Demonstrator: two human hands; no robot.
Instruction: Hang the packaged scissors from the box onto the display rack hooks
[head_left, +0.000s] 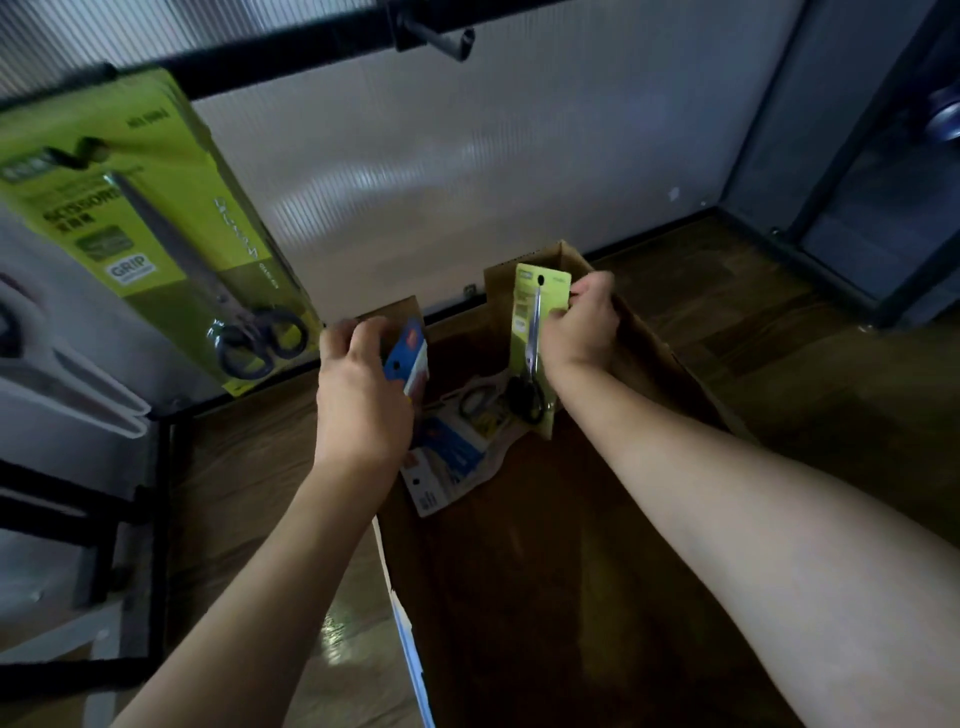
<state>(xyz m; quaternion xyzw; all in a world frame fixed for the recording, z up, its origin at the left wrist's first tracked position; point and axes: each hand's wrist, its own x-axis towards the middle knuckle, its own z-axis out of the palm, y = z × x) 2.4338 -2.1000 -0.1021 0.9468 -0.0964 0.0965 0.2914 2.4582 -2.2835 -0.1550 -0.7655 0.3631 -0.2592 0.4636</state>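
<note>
An open cardboard box (649, 364) stands on the floor below me. My right hand (582, 332) grips a green-carded pack of scissors (532, 332) by its right edge and holds it upright over the box. My left hand (358, 395) holds a blue-carded pack (408, 358) at the box's left wall. More packs (452, 457) lie in the bottom of the box. A large green scissors pack (156, 228) hangs from the black rack bar at the upper left. An empty black hook (441, 39) sticks out of the bar at the top.
The rack's black frame (156, 519) and white items (62, 384) hanging on it stand at the left. A translucent ribbed panel (467, 171) backs the rack. Wood floor (831, 389) surrounds the box. A dark metal stand (857, 218) rises at the right.
</note>
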